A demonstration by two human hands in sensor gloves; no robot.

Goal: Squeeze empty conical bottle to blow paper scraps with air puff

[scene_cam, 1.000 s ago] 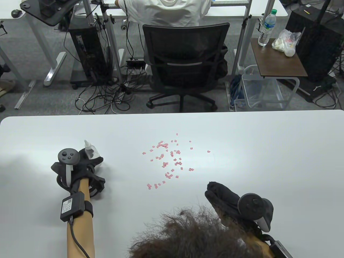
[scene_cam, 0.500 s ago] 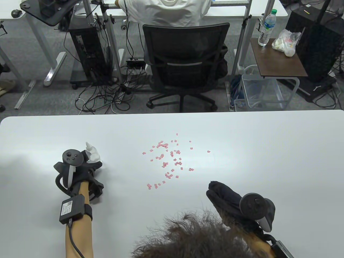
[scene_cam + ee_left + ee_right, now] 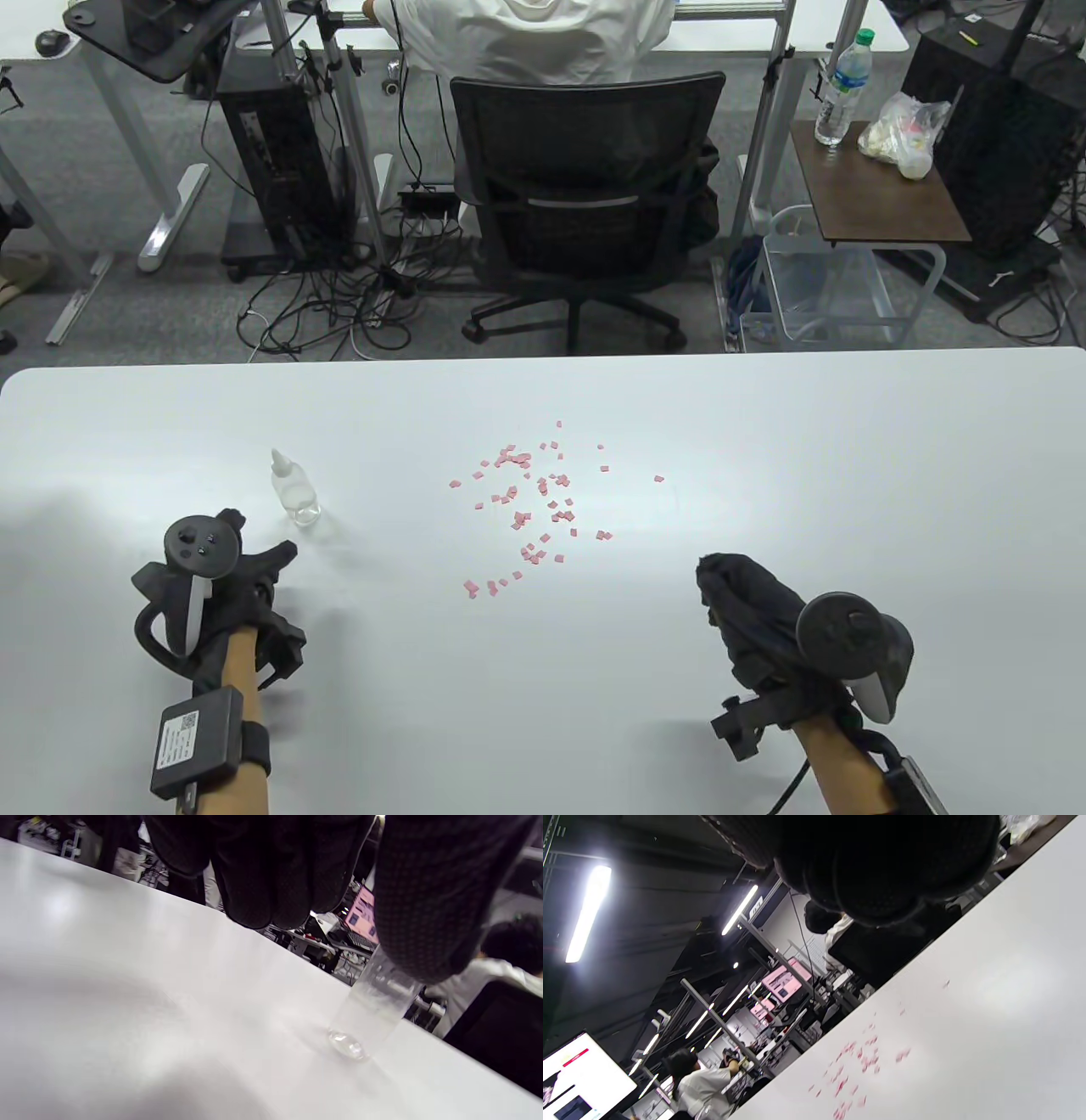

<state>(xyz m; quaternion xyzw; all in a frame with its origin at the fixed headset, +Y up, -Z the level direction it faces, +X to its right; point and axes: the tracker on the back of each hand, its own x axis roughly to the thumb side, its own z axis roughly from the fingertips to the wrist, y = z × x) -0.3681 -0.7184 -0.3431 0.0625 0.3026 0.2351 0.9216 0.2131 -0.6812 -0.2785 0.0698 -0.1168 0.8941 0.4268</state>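
Clear conical bottle (image 3: pixel 294 491) upright on white desk (image 3: pixel 764 441), w/ nothing holding it.
L hand (image 3: pixel 222 586) near it, grip loose, empty; R hand (image 3: pixel 755 611) grip curled, empty; pink paper scraps (image 3: pixel 534 509) mid-desk.

clear conical bottle (image 3: pixel 294 491) stands upright, left of scattered pink paper scraps (image 3: pixel 533 507).

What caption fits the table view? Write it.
Clear conical plastic bottle stands upright, released; pink paper scraps scattered right of it.
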